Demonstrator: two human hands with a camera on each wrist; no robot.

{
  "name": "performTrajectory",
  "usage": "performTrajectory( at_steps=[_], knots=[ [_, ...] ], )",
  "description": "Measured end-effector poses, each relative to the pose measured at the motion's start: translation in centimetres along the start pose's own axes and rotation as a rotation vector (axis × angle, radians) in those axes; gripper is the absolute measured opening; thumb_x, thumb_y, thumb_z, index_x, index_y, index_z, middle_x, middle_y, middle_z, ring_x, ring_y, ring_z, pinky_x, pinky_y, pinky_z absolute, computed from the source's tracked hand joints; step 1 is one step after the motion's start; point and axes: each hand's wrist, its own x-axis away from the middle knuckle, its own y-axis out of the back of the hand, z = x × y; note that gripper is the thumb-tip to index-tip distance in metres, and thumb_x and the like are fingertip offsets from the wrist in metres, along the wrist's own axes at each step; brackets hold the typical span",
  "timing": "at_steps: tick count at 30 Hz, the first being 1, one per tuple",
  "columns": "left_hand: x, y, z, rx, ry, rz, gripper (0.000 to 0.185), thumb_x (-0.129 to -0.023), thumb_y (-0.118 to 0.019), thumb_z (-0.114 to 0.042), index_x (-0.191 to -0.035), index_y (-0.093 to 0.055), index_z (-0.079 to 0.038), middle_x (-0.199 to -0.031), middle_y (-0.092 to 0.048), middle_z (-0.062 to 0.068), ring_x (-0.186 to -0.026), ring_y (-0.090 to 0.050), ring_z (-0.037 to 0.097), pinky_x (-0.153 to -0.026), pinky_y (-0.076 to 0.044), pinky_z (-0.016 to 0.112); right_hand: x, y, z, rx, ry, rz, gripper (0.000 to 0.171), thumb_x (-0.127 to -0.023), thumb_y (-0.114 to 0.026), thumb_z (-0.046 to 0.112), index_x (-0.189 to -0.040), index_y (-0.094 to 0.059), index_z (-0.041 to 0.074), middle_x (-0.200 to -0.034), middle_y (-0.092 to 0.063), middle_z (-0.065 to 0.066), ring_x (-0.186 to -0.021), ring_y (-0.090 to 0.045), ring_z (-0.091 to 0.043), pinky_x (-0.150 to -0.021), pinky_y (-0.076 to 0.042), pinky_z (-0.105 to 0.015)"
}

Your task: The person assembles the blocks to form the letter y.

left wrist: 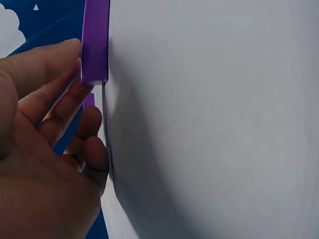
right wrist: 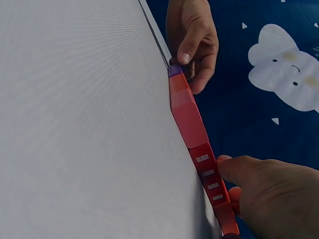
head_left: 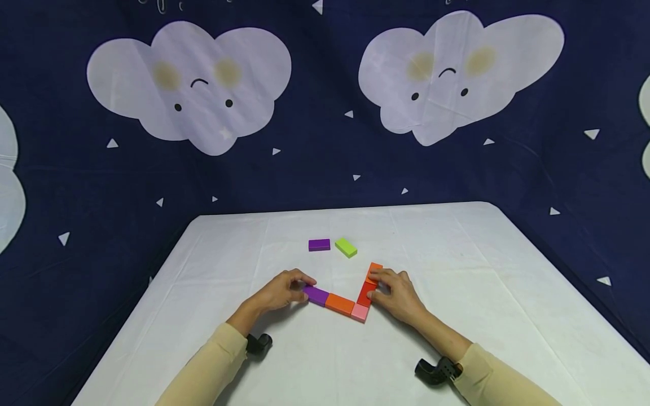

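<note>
A bent line of toy blocks lies on the white table. From its left end run a purple block (head_left: 317, 296), an orange block (head_left: 339, 305) and a pink block (head_left: 359, 313). At the pink one the line turns away to a red block (head_left: 365, 294) and a second orange block (head_left: 375, 266). My left hand (head_left: 278, 292) pinches the purple block's outer end between thumb and fingers. My right hand (head_left: 400, 298) holds the other arm, thumb against the red block and fingers over the far orange one. Pale marks show along the red block's side in the right wrist view.
Farther back on the white table (head_left: 447, 248) lie a loose purple block (head_left: 319, 245) and a lime green block (head_left: 346, 248). A dark blue cloth (head_left: 315, 175) with cloud faces hangs behind the table. Each wrist wears a black camera (head_left: 434, 372).
</note>
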Motion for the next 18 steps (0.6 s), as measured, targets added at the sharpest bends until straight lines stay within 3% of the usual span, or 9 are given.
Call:
performTrajectory(
  at_steps=[6,18],
  knots=[
    [-0.3,0.5,-0.3,0.009,-0.003,-0.037,0.032,-0.083,-0.065,-0.005,-0.114,-0.066,-0.008,-0.113,-0.063,0.009,-0.094,-0.048,0.021,-0.077,-0.038,0.028,0.0,0.0,0.0,-0.001,-0.004,0.001,0.044,-0.076,-0.075,0.023,-0.117,-0.067,0.011,-0.126,-0.062,-0.004,-0.086,-0.041,-0.013,-0.071,-0.033,-0.026],
    [-2.4,1.3,-1.0,0.018,0.079,-0.147,0.031,-0.086,-0.065,-0.009,-0.117,-0.065,-0.014,-0.118,-0.063,0.003,-0.104,-0.049,0.024,-0.077,-0.038,0.030,0.0,0.1,0.1,0.005,-0.001,0.003,0.044,-0.077,-0.075,0.024,-0.117,-0.067,0.011,-0.126,-0.062,-0.004,-0.083,-0.039,-0.013,-0.070,-0.033,-0.026]
  ],
)
